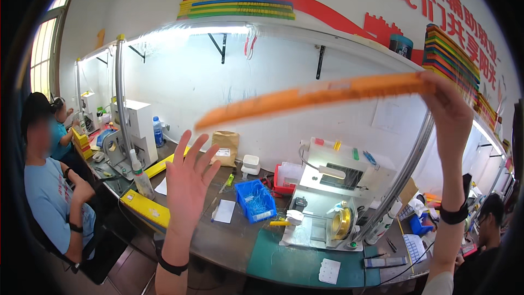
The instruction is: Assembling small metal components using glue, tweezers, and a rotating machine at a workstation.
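A long, flat orange tray [314,95], seen almost edge-on and blurred, is raised in front of the white wall above the bench. My right hand [450,106] grips its right end, with the arm stretched up. The tray slants down toward the left, its far-left end lower than the held one. Just below that lower end my left hand [190,183] is lifted with fingers spread, holding nothing. A gap seems to lie between its fingertips and the tray. Dark bands circle both my wrists.
Stacks of coloured trays [237,8] lie on the overhead shelf [338,38]. On the bench stand a white machine with a gold wire spool [341,224], a blue basket [255,201] and a paper bag [225,148]. A seated person [52,196] is at left, others farther off.
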`<move>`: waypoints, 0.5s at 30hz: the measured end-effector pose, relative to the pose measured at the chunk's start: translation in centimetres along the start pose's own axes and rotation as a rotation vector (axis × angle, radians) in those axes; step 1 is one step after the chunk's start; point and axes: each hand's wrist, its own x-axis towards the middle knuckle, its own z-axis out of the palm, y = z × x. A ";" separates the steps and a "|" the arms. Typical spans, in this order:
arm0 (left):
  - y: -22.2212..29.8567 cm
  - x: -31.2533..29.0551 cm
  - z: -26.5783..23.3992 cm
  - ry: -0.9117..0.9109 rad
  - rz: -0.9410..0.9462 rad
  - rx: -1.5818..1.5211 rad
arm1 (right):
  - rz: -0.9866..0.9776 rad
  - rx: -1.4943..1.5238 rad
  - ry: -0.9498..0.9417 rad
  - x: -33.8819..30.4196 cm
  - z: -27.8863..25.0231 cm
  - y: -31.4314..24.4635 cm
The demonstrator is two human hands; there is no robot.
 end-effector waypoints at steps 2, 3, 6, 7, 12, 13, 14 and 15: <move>-0.8 -2.0 -0.3 0.221 0.036 0.113 | -0.121 -0.155 0.088 2.7 -0.6 0.8; -2.0 -3.3 -0.1 0.319 0.064 0.133 | -0.126 -0.150 0.089 4.0 -0.2 1.0; -6.7 -8.5 -0.5 0.226 -0.027 0.187 | -0.100 -0.339 0.226 8.4 0.3 1.3; -8.1 -10.4 0.1 0.235 -0.094 0.174 | -0.147 -0.318 0.226 10.0 1.3 1.9; -16.9 -19.1 1.1 0.074 -0.227 0.339 | -0.200 -0.192 0.196 17.5 7.9 4.7; -18.6 -20.1 1.2 0.014 -0.198 0.488 | -0.183 -0.185 0.179 18.7 9.7 5.4; -19.7 -20.9 1.5 -0.094 -0.155 0.579 | -0.185 -0.204 0.158 20.2 11.1 4.7; -20.3 -21.2 1.7 -0.188 -0.119 0.694 | -0.195 -0.205 0.157 21.2 12.8 5.1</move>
